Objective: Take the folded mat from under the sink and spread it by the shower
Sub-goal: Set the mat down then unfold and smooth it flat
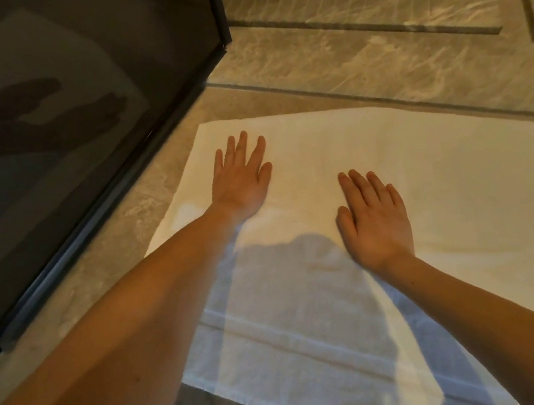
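Note:
A white cloth mat [458, 194] lies unfolded and flat on the stone floor, just in front of the shower threshold. My left hand [242, 174] rests palm down on the mat near its far left corner, fingers spread. My right hand [373, 217] lies flat on the mat's middle, fingers together and straight. Neither hand grips the cloth. A stitched band runs across the mat's near end, partly covered by my shadow.
A dark glass shower door [71, 110] with a black frame stands open at the left, close to the mat's left edge. A long drain slot [371, 29] crosses the marbled shower floor beyond. Bare floor shows at the bottom left.

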`<state>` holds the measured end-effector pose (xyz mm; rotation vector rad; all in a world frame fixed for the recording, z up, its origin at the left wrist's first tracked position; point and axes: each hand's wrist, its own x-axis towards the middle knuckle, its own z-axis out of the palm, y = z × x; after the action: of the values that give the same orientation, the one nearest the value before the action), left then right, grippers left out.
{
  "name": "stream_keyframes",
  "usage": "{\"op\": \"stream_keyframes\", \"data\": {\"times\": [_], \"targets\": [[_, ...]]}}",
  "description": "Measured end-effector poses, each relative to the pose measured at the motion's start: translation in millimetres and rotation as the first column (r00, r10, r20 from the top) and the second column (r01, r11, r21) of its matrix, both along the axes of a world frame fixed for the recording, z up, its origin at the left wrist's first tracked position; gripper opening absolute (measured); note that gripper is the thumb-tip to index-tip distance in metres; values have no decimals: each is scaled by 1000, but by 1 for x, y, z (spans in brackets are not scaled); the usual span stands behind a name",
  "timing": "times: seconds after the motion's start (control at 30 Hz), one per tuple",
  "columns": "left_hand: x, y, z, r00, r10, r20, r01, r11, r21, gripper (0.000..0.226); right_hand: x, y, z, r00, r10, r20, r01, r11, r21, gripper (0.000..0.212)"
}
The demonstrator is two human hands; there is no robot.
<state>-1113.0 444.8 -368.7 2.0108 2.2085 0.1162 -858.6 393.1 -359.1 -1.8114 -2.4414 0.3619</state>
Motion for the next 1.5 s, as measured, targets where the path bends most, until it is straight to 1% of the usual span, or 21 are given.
{"op": "stream_keyframes", "data": {"times": [0.03,0.1,0.2,0.27,0.33,0.37,0.5,0.6,0.73,0.8,0.9,0.97,1.03,1.07,1.13,1.2,1.23,1.3,1.37,1.43,1.5], "targets": [[1,-3,-3,1000,-16,-2,16,1000,12,58,-3,0,2,1000,-28,1,28,1000,-7,58],[-1,0,-5,1000,-17,-22,18,1000,16,58,-22,11,10,997,-58,-48,59,998,22,57],[-1,3,-7,999,1,-37,-1,1000,1,58,-66,40,24,994,51,-102,-42,995,89,56],[0,2,-8,999,11,-45,-10,1000,19,59,-85,50,21,993,99,-68,-95,994,53,56],[-1,2,-8,999,12,-52,-10,999,43,59,-89,46,6,997,82,4,-82,997,7,57],[-1,3,-7,999,12,-47,-9,999,48,58,-87,42,-1,997,70,29,-70,997,16,58],[-4,8,4,999,17,-29,-14,993,116,51,-88,44,-8,998,61,21,-62,997,51,61],[-17,34,29,998,53,-17,-49,986,161,46,-89,44,-10,998,63,17,-64,996,60,61],[-30,63,60,996,51,-67,-49,998,32,38,-86,44,-10,998,67,-8,-67,996,60,60],[-34,64,65,995,31,-95,-29,999,28,36,-86,44,-10,997,68,-24,-66,996,61,60],[-37,54,66,997,22,-69,-11,986,164,31,-85,42,-11,992,75,-100,-67,994,84,59],[-35,39,63,999,-10,-48,22,962,271,27,-84,41,-9,974,44,-223,-19,993,113,59],[-33,19,55,995,-77,-69,97,930,355,21,-84,38,-6,927,-18,-375,78,986,146,60],[-32,8,50,989,-119,-85,144,905,400,18,-85,37,-4,906,-27,-422,105,981,164,60],[-29,-14,37,970,-207,-128,243,859,451,12,-86,37,-2,900,15,-436,84,975,208,63],[-26,-31,25,942,-292,-165,335,830,445,12,-86,37,-1,911,84,-404,17,971,239,64],[-26,-36,21,934,-321,-158,358,827,433,13,-85,37,-1,916,111,-385,-16,970,242,64],[-30,-40,19,934,-346,-88,350,839,417,15,-86,37,-2,930,151,-335,-77,972,222,58],[-32,-36,23,950,-313,12,283,873,396,29,-86,37,-4,945,157,-288,-107,977,182,53],[-31,-27,30,977,-187,104,139,924,356,39,-85,39,-6,950,145,-277,-104,982,160,52],[-29,-18,34,970,-32,241,-37,960,277,39,-84,40,-6,948,143,-283,-99,981,165,52]]}}
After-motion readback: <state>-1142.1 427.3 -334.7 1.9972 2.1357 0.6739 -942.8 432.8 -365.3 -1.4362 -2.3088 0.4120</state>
